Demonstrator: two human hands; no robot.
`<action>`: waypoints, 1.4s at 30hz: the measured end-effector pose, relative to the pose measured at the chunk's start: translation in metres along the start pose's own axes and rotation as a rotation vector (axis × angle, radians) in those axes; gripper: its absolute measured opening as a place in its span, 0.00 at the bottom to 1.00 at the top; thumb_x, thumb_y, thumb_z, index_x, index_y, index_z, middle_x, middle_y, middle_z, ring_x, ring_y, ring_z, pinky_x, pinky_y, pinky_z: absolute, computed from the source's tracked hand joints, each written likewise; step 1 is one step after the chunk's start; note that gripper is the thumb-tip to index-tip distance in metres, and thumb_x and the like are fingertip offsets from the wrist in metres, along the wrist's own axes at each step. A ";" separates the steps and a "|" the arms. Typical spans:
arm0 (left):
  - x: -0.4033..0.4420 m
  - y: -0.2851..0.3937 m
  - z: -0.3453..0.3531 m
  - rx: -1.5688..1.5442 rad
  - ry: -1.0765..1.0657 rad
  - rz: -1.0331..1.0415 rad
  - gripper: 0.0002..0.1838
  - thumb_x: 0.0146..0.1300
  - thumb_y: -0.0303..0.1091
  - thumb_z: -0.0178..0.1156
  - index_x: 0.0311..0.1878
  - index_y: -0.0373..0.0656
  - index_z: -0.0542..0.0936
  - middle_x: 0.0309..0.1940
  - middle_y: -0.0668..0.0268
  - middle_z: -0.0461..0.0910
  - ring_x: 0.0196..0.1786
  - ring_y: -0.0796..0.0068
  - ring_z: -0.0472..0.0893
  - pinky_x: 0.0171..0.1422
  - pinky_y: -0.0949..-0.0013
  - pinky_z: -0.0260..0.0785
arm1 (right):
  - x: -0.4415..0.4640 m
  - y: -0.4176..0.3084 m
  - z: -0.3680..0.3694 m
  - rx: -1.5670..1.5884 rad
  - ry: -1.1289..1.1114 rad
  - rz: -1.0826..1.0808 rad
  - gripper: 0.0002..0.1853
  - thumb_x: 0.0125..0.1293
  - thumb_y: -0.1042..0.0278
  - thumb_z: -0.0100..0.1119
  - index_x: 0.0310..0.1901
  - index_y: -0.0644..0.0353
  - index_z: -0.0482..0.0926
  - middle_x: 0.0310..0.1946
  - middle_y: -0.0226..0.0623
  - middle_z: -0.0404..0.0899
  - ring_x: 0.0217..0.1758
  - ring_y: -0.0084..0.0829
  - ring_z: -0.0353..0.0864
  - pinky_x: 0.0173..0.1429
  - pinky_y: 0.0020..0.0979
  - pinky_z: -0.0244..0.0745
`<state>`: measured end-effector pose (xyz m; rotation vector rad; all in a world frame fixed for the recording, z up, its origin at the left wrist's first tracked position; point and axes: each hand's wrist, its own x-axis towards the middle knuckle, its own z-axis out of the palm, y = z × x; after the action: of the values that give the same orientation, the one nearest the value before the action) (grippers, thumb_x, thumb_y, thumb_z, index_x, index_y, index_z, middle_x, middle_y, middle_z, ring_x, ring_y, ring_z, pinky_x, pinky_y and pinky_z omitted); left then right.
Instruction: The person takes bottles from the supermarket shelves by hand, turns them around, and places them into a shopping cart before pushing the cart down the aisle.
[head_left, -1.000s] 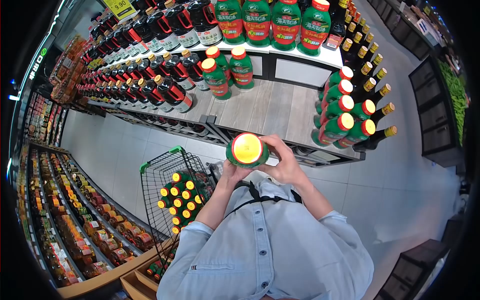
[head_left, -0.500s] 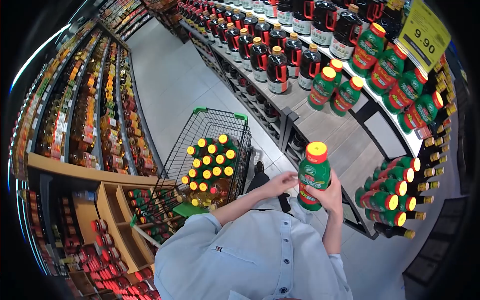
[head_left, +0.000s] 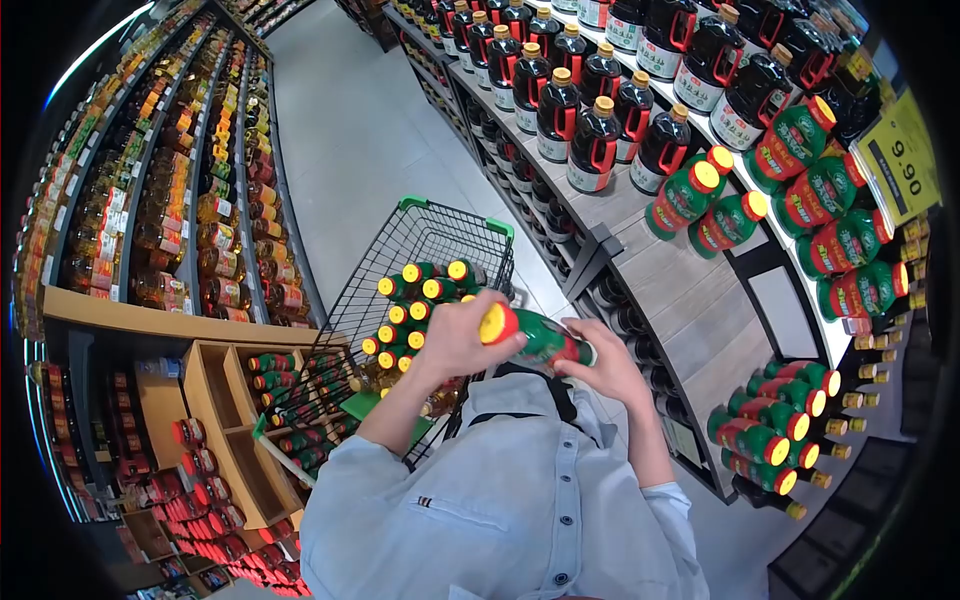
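Note:
A green plastic bottle (head_left: 545, 338) with a red label and yellow cap is held in front of my chest, tipped nearly onto its side with the cap to the left. My left hand (head_left: 455, 338) wraps round it near the cap end. At the base end, my right hand (head_left: 608, 365) grips it between thumb and fingers. Just beyond my left hand stands a black wire shopping cart (head_left: 458, 218) with green corners. Several matching yellow-capped bottles (head_left: 397, 314) stand in it, some partly hidden behind my left hand and arm.
To the right, a wooden display shelf (head_left: 690, 300) carries several more green bottles (head_left: 775, 425) and dark jugs (head_left: 595, 145) with red handles. A yellow price sign (head_left: 900, 165) reads 9.90. Oil bottles fill racks (head_left: 150, 230) on the left. A tiled aisle (head_left: 340, 120) runs ahead.
The bottle has moved left toward the cart and tipped from upright to nearly sideways. My left hand, empty before, has taken hold of its cap end; my right hand has shifted to its base.

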<state>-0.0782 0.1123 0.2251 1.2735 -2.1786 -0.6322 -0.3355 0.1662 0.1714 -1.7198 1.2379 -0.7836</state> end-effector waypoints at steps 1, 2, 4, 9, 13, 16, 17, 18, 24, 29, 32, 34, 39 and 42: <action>0.004 -0.015 -0.008 0.031 0.058 -0.074 0.25 0.52 0.50 0.72 0.46 0.44 0.77 0.28 0.56 0.83 0.31 0.55 0.85 0.34 0.60 0.77 | 0.004 0.010 0.006 -0.091 0.168 0.008 0.30 0.54 0.64 0.72 0.59 0.61 0.75 0.50 0.46 0.79 0.51 0.45 0.80 0.58 0.36 0.74; 0.007 -0.029 -0.015 0.071 0.138 -0.144 0.25 0.52 0.50 0.72 0.46 0.43 0.77 0.28 0.56 0.83 0.31 0.53 0.85 0.35 0.59 0.77 | 0.004 0.020 0.006 -0.152 0.212 0.086 0.27 0.57 0.65 0.70 0.58 0.62 0.76 0.48 0.47 0.79 0.48 0.42 0.81 0.57 0.35 0.75; 0.014 -0.064 -0.025 0.137 0.299 -0.285 0.25 0.55 0.50 0.70 0.47 0.42 0.76 0.28 0.55 0.83 0.31 0.50 0.84 0.37 0.56 0.77 | -0.005 0.046 0.009 -0.086 0.234 0.207 0.27 0.57 0.64 0.70 0.58 0.63 0.76 0.46 0.48 0.80 0.48 0.41 0.82 0.56 0.35 0.75; 0.040 -0.159 -0.019 0.269 0.432 -0.617 0.24 0.59 0.52 0.66 0.45 0.42 0.73 0.31 0.48 0.83 0.34 0.45 0.83 0.37 0.49 0.73 | -0.052 0.114 0.028 -0.121 0.172 0.514 0.25 0.57 0.62 0.70 0.53 0.65 0.78 0.36 0.43 0.83 0.40 0.37 0.83 0.47 0.34 0.77; 0.060 -0.255 0.018 0.306 0.377 -0.791 0.30 0.60 0.57 0.64 0.50 0.39 0.70 0.34 0.43 0.82 0.41 0.39 0.82 0.46 0.45 0.71 | -0.079 0.146 0.052 -0.063 0.228 0.647 0.24 0.56 0.63 0.71 0.52 0.66 0.78 0.32 0.42 0.81 0.37 0.35 0.83 0.44 0.33 0.77; 0.068 -0.327 0.056 0.360 0.231 -0.883 0.33 0.62 0.60 0.59 0.53 0.38 0.66 0.36 0.41 0.82 0.43 0.39 0.82 0.48 0.43 0.72 | -0.089 0.159 0.060 0.019 0.311 0.807 0.22 0.58 0.64 0.70 0.51 0.66 0.78 0.31 0.40 0.82 0.33 0.30 0.83 0.41 0.31 0.78; 0.067 -0.346 0.070 0.359 0.211 -0.878 0.33 0.62 0.60 0.59 0.53 0.38 0.66 0.36 0.41 0.82 0.43 0.39 0.82 0.48 0.43 0.72 | -0.094 0.160 0.064 0.023 0.317 0.825 0.22 0.58 0.64 0.70 0.51 0.66 0.78 0.31 0.40 0.82 0.33 0.30 0.83 0.41 0.31 0.78; 0.067 -0.361 0.083 0.380 0.180 -0.942 0.36 0.62 0.60 0.59 0.55 0.36 0.65 0.38 0.41 0.82 0.44 0.39 0.82 0.49 0.44 0.72 | -0.100 0.164 0.068 0.054 0.385 0.853 0.21 0.59 0.65 0.69 0.51 0.65 0.78 0.30 0.40 0.82 0.33 0.29 0.83 0.40 0.30 0.78; 0.066 -0.406 0.128 0.303 -0.020 -1.099 0.41 0.62 0.60 0.58 0.60 0.30 0.62 0.47 0.37 0.79 0.51 0.39 0.80 0.58 0.47 0.73 | -0.112 0.138 0.080 0.119 0.497 1.018 0.20 0.61 0.67 0.68 0.51 0.68 0.78 0.30 0.40 0.85 0.34 0.27 0.84 0.42 0.30 0.79; 0.052 -0.426 0.161 0.273 -0.043 -1.115 0.41 0.61 0.58 0.60 0.61 0.31 0.59 0.50 0.35 0.78 0.54 0.38 0.79 0.60 0.48 0.72 | -0.123 0.143 0.098 0.141 0.443 1.119 0.21 0.61 0.63 0.67 0.52 0.68 0.78 0.34 0.43 0.87 0.37 0.28 0.85 0.44 0.31 0.79; 0.039 -0.456 0.181 0.234 -0.109 -1.133 0.48 0.61 0.60 0.59 0.66 0.27 0.55 0.51 0.36 0.78 0.55 0.37 0.79 0.60 0.49 0.72 | -0.109 0.133 0.090 0.075 0.412 1.099 0.21 0.63 0.61 0.66 0.54 0.65 0.77 0.33 0.41 0.86 0.35 0.28 0.83 0.42 0.30 0.78; 0.036 -0.480 0.188 0.162 -0.172 -1.265 0.48 0.62 0.62 0.57 0.67 0.27 0.56 0.53 0.36 0.78 0.55 0.39 0.79 0.60 0.49 0.72 | -0.094 0.138 0.086 0.049 0.427 1.056 0.21 0.63 0.61 0.66 0.53 0.65 0.77 0.32 0.40 0.85 0.35 0.27 0.83 0.42 0.31 0.78; 0.056 -0.396 0.143 0.455 -0.146 -0.923 0.38 0.59 0.55 0.62 0.59 0.30 0.68 0.56 0.37 0.69 0.59 0.36 0.71 0.63 0.47 0.66 | -0.059 0.162 0.064 0.036 0.501 0.987 0.22 0.62 0.61 0.68 0.52 0.66 0.77 0.31 0.38 0.84 0.34 0.25 0.82 0.42 0.30 0.78; 0.062 -0.327 0.136 0.215 0.042 -0.695 0.30 0.60 0.46 0.63 0.56 0.31 0.70 0.56 0.39 0.67 0.60 0.41 0.69 0.65 0.49 0.61 | -0.036 0.168 0.029 -0.013 0.693 0.860 0.22 0.59 0.59 0.70 0.49 0.67 0.79 0.29 0.40 0.82 0.33 0.31 0.83 0.42 0.33 0.78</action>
<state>0.0157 -0.0707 -0.0700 2.1653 -1.7741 -0.6216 -0.3914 0.1837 0.0076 -0.7429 2.2175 -0.8290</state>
